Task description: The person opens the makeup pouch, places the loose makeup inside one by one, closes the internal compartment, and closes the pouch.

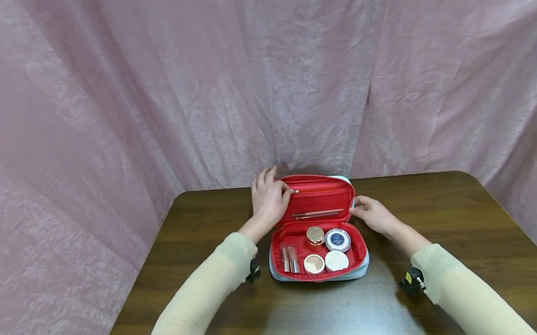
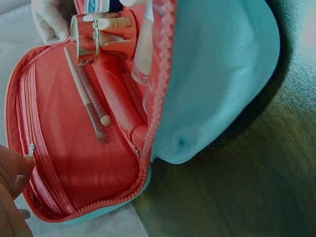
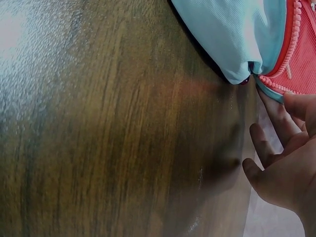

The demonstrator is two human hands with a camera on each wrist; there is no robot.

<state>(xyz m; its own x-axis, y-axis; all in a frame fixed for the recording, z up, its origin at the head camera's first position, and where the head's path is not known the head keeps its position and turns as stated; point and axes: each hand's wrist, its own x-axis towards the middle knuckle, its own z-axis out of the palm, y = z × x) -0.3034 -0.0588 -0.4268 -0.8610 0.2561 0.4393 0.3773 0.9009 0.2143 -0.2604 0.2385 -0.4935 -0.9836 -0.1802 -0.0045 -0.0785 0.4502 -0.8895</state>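
Light-blue fabric case with red lining (image 1: pixel 361 268) lies unzipped at the far middle of the brown wooden surface (image 1: pixel 198 228), its lid (image 1: pixel 346 196) raised at the far side. Two slim pinkish tubes (image 1: pixel 293 258) lie left in the near half; right of them sit a gold-lidded round jar (image 1: pixel 315 235), a blue-centred white compact (image 1: pixel 338 240), a three-shade round palette (image 1: pixel 314 264) and a white round compact (image 1: pixel 336 260). Red mesh (image 1: pixel 317 203) in the lid holds two thin brushes (image 2: pixel 83 92). My left hand (image 1: pixel 270 200) pinches a small silver zipper pull (image 2: pixel 31 149); my right hand (image 1: pixel 375 215) pinches the lid's right edge.
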